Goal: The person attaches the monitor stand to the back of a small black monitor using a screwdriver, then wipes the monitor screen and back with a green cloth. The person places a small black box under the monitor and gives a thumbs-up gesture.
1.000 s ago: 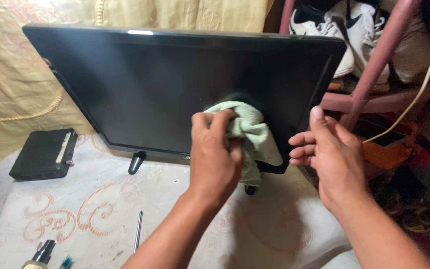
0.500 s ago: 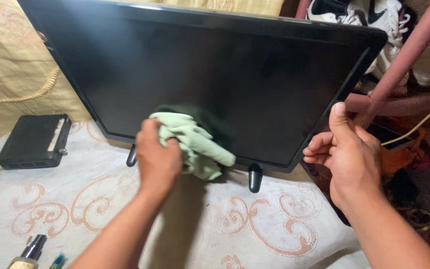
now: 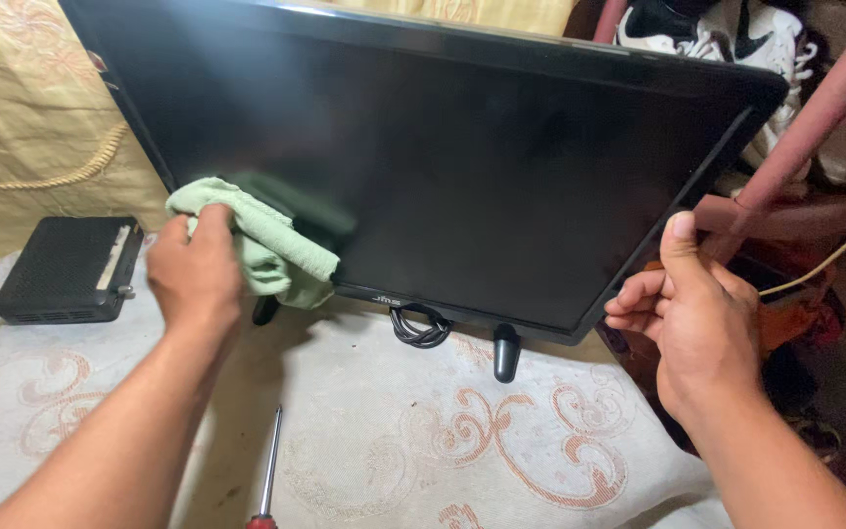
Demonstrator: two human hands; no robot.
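Pale green, crumpled cloth [image 3: 264, 245] is being pressed by the clenched left hand [image 3: 193, 269] against the lower left corner of the flat black screen [image 3: 462, 167], which is being steadied at its right edge by the grasping right hand [image 3: 697, 328]; light, even strokes would likely avoid tipping it.

A box [image 3: 69, 271] lies left of the television [image 3: 462, 167] (screwdriver [image 3: 268, 470] in front).

Home room: patterned bedspread [image 3: 462, 441], yellow curtain [image 3: 22, 108], sneakers [image 3: 727, 29] piled behind
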